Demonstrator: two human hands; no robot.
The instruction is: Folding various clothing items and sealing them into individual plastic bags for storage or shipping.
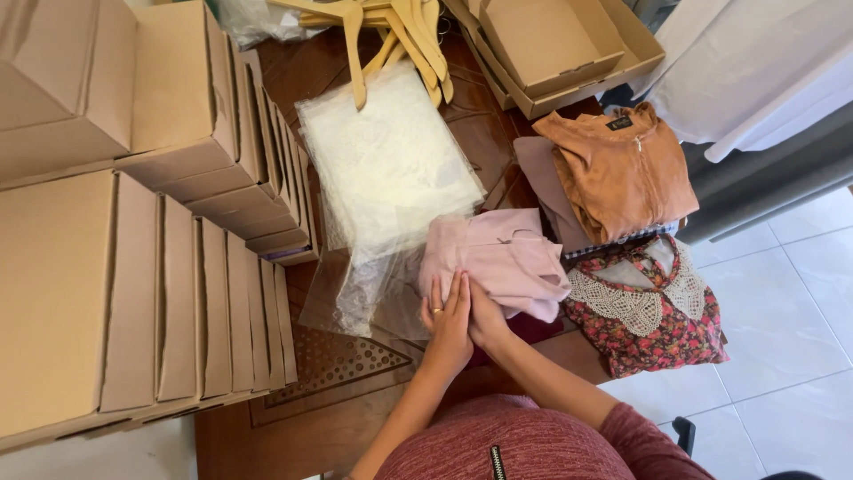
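So, hands first, then outward:

Left hand [447, 313]: laid flat, fingers stretched out, pressed on the near edge of the pink garment [499, 256]; a ring is worn on one finger.
Right hand [484, 316]: tucked right against the left one, fingers curled onto the same edge, mostly hidden by it.
Pink garment: folded, lying on the wooden table [311, 427], partly over a clear plastic bag [355, 284].
White bagged item [386, 156]: placed just beyond, touching the wooden hangers [395, 40].
Brown top [622, 173]: folded, stacked right of the pink one.
Floral dress [653, 307]: with a lace collar, set at the table's right edge.
Cardboard boxes [133, 249]: stacked in rows on the left.
Open box [555, 49]: kept at the far side.
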